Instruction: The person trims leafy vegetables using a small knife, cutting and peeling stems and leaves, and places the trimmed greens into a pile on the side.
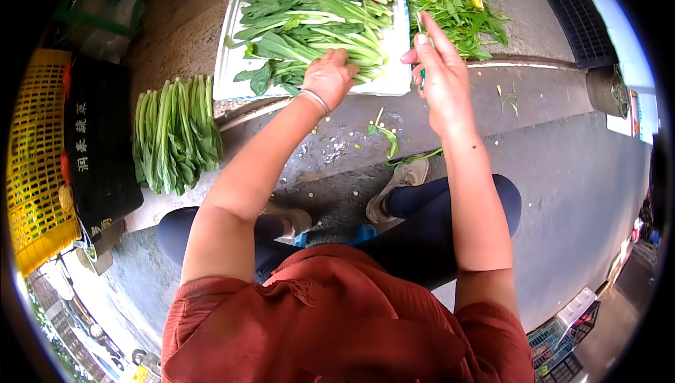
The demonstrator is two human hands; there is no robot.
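Long-stemmed leafy greens [316, 14] lie in rows on a white foam tray [226, 60], their cut ends to the right. At the tray's near edge, my left hand [329, 79] has its fingers curled over some stems; the fingertips are partly hidden among them. My right hand [441, 74] is raised just right of the tray, closed around a small knife [420, 23]. A thin blade shows by the forefinger, and a bit of green handle shows below the palm. Loose trimmed leaves [457, 14] are heaped behind this hand.
A bundle of greens [177, 133] sits on the ground left of the tray. Farther left stand a black crate [105, 137] and a yellow crate [39, 165]. Scraps [385, 137] litter the step before my shoes. A dark crate [573, 10] and a bucket [608, 91] are at right.
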